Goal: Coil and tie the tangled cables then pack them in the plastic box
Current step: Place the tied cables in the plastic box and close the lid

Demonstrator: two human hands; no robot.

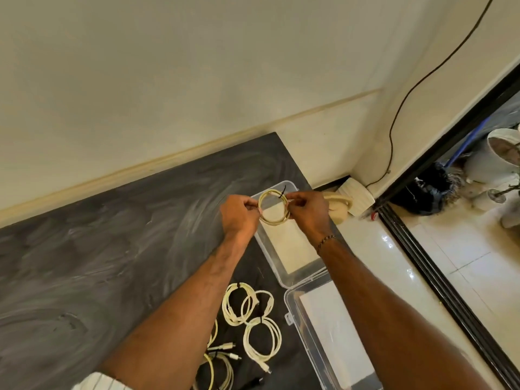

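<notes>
I hold a small coil of cream cable (274,220) up over the clear plastic box (292,273). My left hand (239,215) pinches its left side, and my right hand (308,211) pinches its upper right, beside a black tie (282,192) that sticks up from the coil. Three tied cream coils (251,311) lie on the dark table below my forearms. Looser cables with plugs (219,358) lie nearer the front edge. The box's clear lid (323,333) lies open toward me, partly under my right forearm.
The dark table (98,249) stands against a cream wall. Past its right edge are a glossy tiled floor (394,263), a cream sandal (337,209) and a black door track (439,280). A black wire (394,130) hangs down the wall corner.
</notes>
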